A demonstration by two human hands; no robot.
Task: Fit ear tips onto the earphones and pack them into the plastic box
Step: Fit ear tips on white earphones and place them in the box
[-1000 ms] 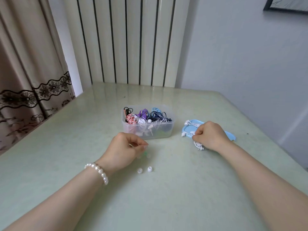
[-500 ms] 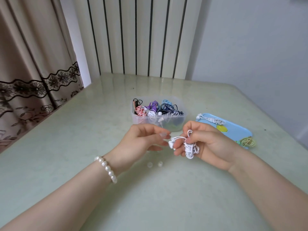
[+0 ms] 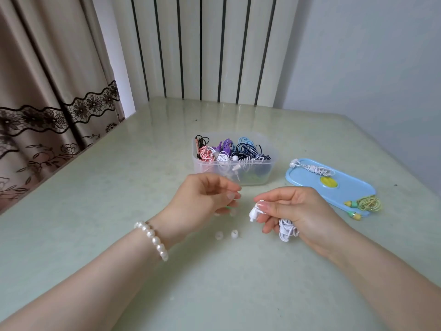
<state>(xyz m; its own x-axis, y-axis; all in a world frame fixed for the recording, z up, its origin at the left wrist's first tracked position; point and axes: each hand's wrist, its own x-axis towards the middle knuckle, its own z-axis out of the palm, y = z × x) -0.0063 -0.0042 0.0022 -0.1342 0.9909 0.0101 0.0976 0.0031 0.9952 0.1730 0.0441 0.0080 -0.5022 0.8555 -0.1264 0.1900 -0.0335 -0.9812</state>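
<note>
Head view: we see our right hand at centre right, fingers curled round a white earphone — its bud pinched between thumb and forefinger and pointing left, its coiled cord bunched under the palm. Our left hand sits just left of it, apart from the bud, fingers bent with the tips drawn together; something small and pale shows at those tips, but we cannot tell whether it is pinched there. A pearl bracelet circles the left wrist. Below the left hand, two white tips lie side by side on the pale green table. Above the hands, at centre, stands the clear box, packed with coiled earphones in pink, purple, blue, black and white. To its right lies a blue lid — a white earphone set rests at its upper end, a yellow-green set at its lower right end. A curtain hangs at upper left.
</note>
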